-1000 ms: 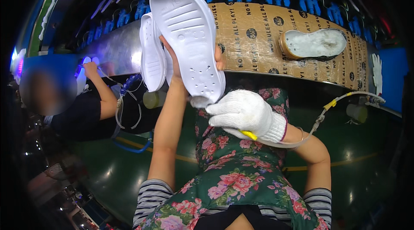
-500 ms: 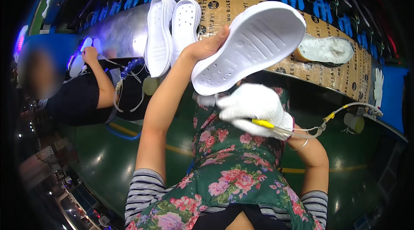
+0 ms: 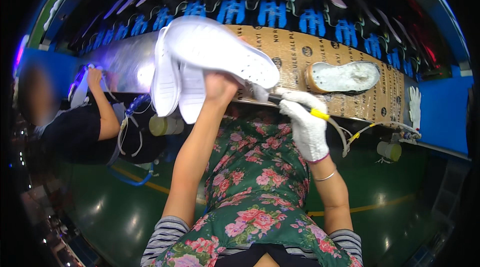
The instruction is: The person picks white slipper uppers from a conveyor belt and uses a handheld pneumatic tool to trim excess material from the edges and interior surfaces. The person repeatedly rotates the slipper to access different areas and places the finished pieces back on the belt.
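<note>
My bare left hand (image 3: 221,87) grips a white shoe sole (image 3: 215,47), held tilted over the bench with its hollowed, dotted inner face up; motion blurs it. My right hand (image 3: 306,127), in a white knit glove, is closed round a brush (image 3: 259,93) with a dark handle. A thin hose with a yellow sleeve (image 3: 319,114) runs from it. The blurred brush tip is at the lower right edge of the held sole; whether it touches cannot be told. Behind the held sole lie two more white soles, a left one (image 3: 162,84) and a right one (image 3: 191,98), partly covered.
Printed brown cardboard (image 3: 285,49) covers the bench; a stained sole (image 3: 345,76) lies on it. A white glove (image 3: 414,107) rests at right. Blue clamps (image 3: 272,14) with pinkish soles line the back. At left, a co-worker's hand (image 3: 94,78) holds a sole.
The held sole has swung left and over the two resting soles, its tip now pointing right. My right hand has moved up with the brush. The view has shifted, showing more of the rack.
</note>
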A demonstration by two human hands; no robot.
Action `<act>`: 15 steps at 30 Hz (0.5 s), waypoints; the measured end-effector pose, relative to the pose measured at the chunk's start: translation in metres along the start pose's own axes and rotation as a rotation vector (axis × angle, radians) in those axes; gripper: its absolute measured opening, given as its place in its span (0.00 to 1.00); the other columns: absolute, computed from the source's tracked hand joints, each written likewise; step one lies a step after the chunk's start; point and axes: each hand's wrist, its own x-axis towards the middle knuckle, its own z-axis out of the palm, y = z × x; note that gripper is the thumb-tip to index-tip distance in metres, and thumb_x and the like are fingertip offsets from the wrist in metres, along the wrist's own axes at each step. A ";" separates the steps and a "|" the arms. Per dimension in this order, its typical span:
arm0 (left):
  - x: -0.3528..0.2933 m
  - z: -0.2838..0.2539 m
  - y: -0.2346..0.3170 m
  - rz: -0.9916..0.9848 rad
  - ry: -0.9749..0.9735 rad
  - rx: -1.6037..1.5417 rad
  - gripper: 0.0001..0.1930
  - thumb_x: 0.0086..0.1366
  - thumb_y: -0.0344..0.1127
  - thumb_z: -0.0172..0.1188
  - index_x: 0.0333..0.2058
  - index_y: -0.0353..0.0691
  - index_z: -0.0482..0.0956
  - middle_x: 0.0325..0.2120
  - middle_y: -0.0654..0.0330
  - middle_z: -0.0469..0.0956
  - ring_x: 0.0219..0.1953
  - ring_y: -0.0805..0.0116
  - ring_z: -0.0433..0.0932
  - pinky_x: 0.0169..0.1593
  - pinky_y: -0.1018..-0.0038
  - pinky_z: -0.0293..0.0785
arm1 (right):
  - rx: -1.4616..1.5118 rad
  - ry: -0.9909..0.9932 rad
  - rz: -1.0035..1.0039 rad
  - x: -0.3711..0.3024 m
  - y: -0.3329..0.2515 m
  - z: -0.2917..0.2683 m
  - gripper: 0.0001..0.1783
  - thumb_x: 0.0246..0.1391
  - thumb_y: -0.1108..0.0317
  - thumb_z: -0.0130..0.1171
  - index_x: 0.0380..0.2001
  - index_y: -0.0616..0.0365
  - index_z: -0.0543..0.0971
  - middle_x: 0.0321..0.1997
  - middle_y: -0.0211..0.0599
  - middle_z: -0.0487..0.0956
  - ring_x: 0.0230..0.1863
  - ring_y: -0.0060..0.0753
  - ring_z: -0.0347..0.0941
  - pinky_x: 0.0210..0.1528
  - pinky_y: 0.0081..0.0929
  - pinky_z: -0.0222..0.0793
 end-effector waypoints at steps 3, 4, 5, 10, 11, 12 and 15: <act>-0.047 -0.018 0.017 -0.110 0.038 -0.406 0.29 0.81 0.48 0.43 0.74 0.42 0.62 0.74 0.49 0.62 0.75 0.47 0.61 0.79 0.44 0.50 | 0.144 0.072 0.153 -0.011 0.019 -0.006 0.11 0.57 0.81 0.68 0.44 0.67 0.87 0.45 0.42 0.88 0.44 0.28 0.85 0.50 0.26 0.82; -0.069 -0.022 0.019 -0.182 0.049 -0.317 0.33 0.79 0.54 0.44 0.75 0.43 0.60 0.74 0.48 0.62 0.75 0.44 0.61 0.77 0.40 0.52 | 0.168 0.077 0.171 -0.013 0.027 -0.007 0.13 0.59 0.80 0.68 0.47 0.67 0.87 0.44 0.40 0.89 0.43 0.27 0.85 0.47 0.24 0.81; -0.091 -0.025 0.020 -0.259 0.053 -0.227 0.37 0.77 0.61 0.44 0.76 0.45 0.59 0.74 0.47 0.62 0.75 0.41 0.60 0.75 0.36 0.53 | 0.154 0.089 0.184 -0.015 0.030 -0.006 0.13 0.59 0.79 0.68 0.47 0.66 0.87 0.44 0.39 0.89 0.42 0.26 0.84 0.46 0.22 0.80; -0.154 -0.040 0.018 -0.722 -0.093 -0.813 0.53 0.68 0.78 0.47 0.79 0.47 0.51 0.75 0.34 0.55 0.69 0.20 0.62 0.65 0.27 0.66 | 0.033 0.089 0.218 -0.017 0.037 -0.002 0.13 0.60 0.76 0.70 0.47 0.64 0.88 0.44 0.37 0.89 0.41 0.23 0.83 0.43 0.19 0.79; -0.160 -0.038 0.011 -0.708 -0.032 -0.817 0.52 0.67 0.74 0.51 0.79 0.46 0.52 0.74 0.30 0.54 0.69 0.22 0.64 0.63 0.29 0.70 | -0.035 0.046 0.147 -0.017 0.033 0.000 0.13 0.59 0.75 0.70 0.47 0.64 0.88 0.45 0.37 0.89 0.43 0.24 0.84 0.46 0.22 0.80; -0.161 -0.031 0.006 -0.694 -0.041 -0.770 0.53 0.64 0.68 0.57 0.79 0.44 0.52 0.75 0.34 0.54 0.71 0.24 0.63 0.64 0.28 0.68 | -0.135 0.028 0.080 -0.016 0.027 0.004 0.13 0.58 0.75 0.70 0.47 0.64 0.88 0.45 0.38 0.89 0.43 0.24 0.84 0.47 0.23 0.80; -0.164 -0.027 -0.018 -0.650 -0.132 -0.852 0.56 0.57 0.64 0.64 0.78 0.42 0.54 0.74 0.40 0.61 0.75 0.28 0.57 0.67 0.24 0.62 | -0.439 -0.037 -0.078 -0.014 -0.006 0.017 0.15 0.55 0.76 0.73 0.47 0.64 0.88 0.46 0.41 0.89 0.46 0.27 0.85 0.51 0.27 0.81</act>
